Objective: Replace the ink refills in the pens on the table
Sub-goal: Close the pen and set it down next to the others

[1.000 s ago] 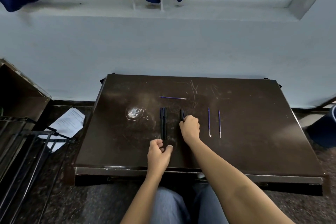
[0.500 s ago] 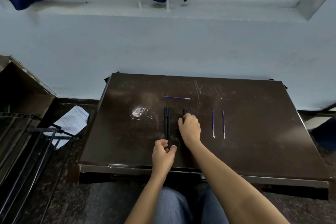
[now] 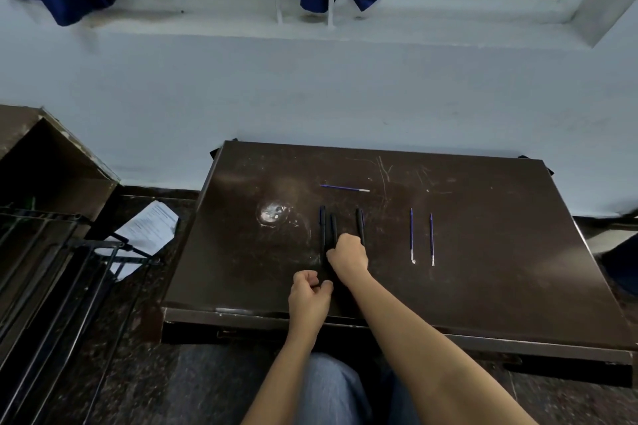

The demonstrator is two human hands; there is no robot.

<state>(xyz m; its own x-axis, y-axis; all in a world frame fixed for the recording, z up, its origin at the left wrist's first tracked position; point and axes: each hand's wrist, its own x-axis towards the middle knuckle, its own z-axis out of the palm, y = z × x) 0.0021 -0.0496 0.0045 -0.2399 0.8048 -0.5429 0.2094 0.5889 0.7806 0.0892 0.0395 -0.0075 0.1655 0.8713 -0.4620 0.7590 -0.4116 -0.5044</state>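
Three black pens lie side by side on the dark table (image 3: 483,269): a left pen (image 3: 322,226), a middle pen (image 3: 333,228) and a right pen (image 3: 360,224). My right hand (image 3: 347,255) sits over the near part of the middle pen with its fingers curled round it; the right pen lies along the hand's right edge. My left hand (image 3: 309,297) rests near the front edge with loosely curled fingers, its thumb tip by the pens' near ends, nothing seen in it. Two blue refills (image 3: 411,235) (image 3: 431,238) lie to the right, and a third refill (image 3: 343,188) lies crosswise further back.
A pale worn patch (image 3: 272,214) marks the table left of the pens. A sheet of paper (image 3: 148,228) and a black metal rack (image 3: 51,269) are on the floor at left. A wall and barred window with blue cloth stand behind.
My right hand slid back and left off the right pen, which now shows more of its length, and onto the middle pen. The middle pen has drawn slightly away from the left one.
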